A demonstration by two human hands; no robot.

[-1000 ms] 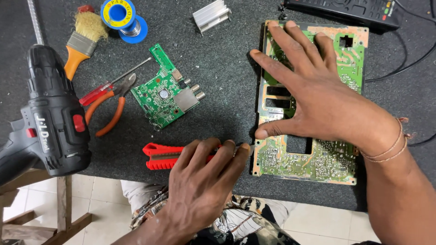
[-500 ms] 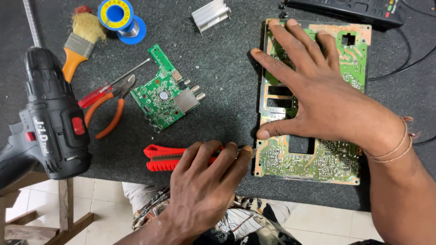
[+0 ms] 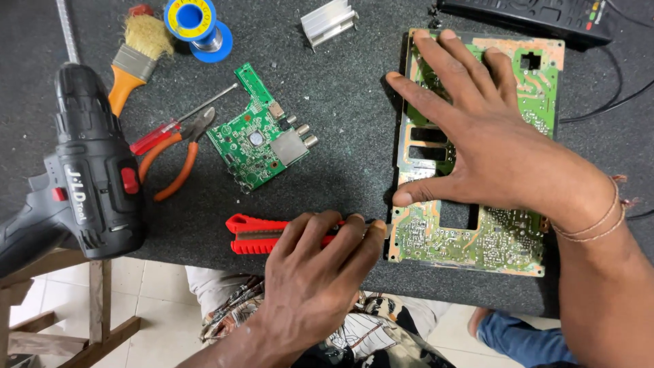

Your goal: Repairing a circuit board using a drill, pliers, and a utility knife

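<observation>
Overhead, head view: right hand (image 3: 490,150) lies flat on the big board (image 3: 477,232), fingers spread wide, pinning it to the dark mat (image 3: 347,109). Left hand (image 3: 317,272) has its fingers curled around the red knife (image 3: 255,235) at the mat's near edge, fingertips touching the board's lower left corner; the blade tip is hidden under the fingers.

No containers in sight.

Loose on the mat: small green board (image 3: 262,140), orange pliers (image 3: 174,153) with a red screwdriver (image 3: 170,123) beside them, brush (image 3: 136,58), blue solder spool (image 3: 194,24), heatsink (image 3: 329,19), black drill (image 3: 82,177) at left.

Versus half a second ago: the left hand has slid right along the knife toward the board; the right hand is unchanged.

Remote (image 3: 531,17) is cut off at the top edge. Much of the big board is hidden under the right hand.
</observation>
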